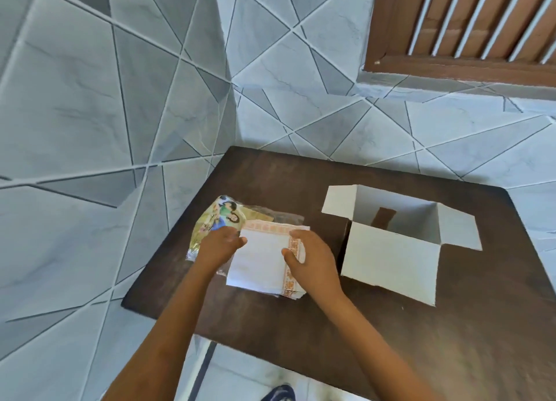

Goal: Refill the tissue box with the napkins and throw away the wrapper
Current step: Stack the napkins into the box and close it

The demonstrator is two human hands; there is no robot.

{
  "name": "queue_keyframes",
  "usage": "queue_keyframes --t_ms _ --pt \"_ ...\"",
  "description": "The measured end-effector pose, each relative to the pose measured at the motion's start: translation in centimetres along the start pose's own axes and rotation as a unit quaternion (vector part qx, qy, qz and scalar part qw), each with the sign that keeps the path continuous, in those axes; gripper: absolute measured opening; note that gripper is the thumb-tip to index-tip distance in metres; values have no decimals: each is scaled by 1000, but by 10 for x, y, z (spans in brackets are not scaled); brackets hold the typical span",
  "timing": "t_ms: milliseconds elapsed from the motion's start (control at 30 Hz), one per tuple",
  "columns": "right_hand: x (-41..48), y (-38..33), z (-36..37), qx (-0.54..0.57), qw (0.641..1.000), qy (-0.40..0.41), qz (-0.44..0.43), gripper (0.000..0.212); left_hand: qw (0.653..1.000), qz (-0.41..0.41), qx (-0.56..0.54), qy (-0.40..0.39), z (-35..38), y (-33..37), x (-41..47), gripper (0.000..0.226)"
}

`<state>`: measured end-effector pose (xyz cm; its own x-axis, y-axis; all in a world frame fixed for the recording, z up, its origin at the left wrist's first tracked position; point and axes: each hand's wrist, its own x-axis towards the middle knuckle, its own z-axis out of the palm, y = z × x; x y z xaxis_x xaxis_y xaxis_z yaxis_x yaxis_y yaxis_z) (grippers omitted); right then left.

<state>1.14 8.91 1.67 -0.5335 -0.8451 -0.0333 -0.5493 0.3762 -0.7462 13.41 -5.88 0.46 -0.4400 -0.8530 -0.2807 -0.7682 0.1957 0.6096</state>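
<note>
Roughly, by label:
Desk [301,325]: dark brown wood, rounded corners; its left edge runs close to the tiled wall [90,114], far edge near the wall at 12 o'clock.
Open room: bare wood in front of the box and toward 6 o'clock; a narrow bare strip between napkins and box.
Box [391,259]: white card, top flaps open and spread, standing at 3 o'clock from the napkins.
Napkins [258,259]: white stack with orange patterned border, lying flat left of centre, partly over the wrapper.
Wrapper [216,217]: clear crinkled plastic with printed cartoon figures, at 10 o'clock from the napkins; no writing legible.
Left hand [219,244]: fingers curled on the stack's left edge.
Right hand [310,259]: fingers and thumb pinching the right edge.
</note>
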Motion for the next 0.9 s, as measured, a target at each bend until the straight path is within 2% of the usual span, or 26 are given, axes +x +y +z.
queue_keyframes --t_ms 100,200,267,333,400,467,533,600,633,833,900 --pt "14 36 23 33 994 4 104 62 996 -31 13 -77 14 -20 18 42" --pt "31 62 38 47 979 -28 196 81 990 -64 -56 -109 28 -40 40 52" --pt "42 71 45 149 953 -41 262 77 981 -91 -124 -121 32 -41 42 53" --pt "50 74 53 281 900 -51 329 67 968 -128 -171 -133 33 -42 47 51" --pt "54 76 58 343 865 -41 363 62 959 -159 -185 -146 34 -43 54 53" --pt "56 77 59 377 848 -24 372 58 950 -176 -200 -162 35 -44 59 52" --pt "56 76 56 402 839 -32 365 49 942 -176 -218 -182 35 -47 61 42" --pt "55 74 54 414 839 -47 349 40 937 -150 -234 -214 34 -50 62 32" --pt "54 73 54 419 841 -48 339 39 934 -130 -243 -226 34 -51 62 33" --pt "45 66 58 448 854 -56 257 53 903 -35 -338 -264 25 -59 52 85" --pt "41 60 56 462 851 -47 246 58 906 -11 -339 -251 21 -59 49 87"
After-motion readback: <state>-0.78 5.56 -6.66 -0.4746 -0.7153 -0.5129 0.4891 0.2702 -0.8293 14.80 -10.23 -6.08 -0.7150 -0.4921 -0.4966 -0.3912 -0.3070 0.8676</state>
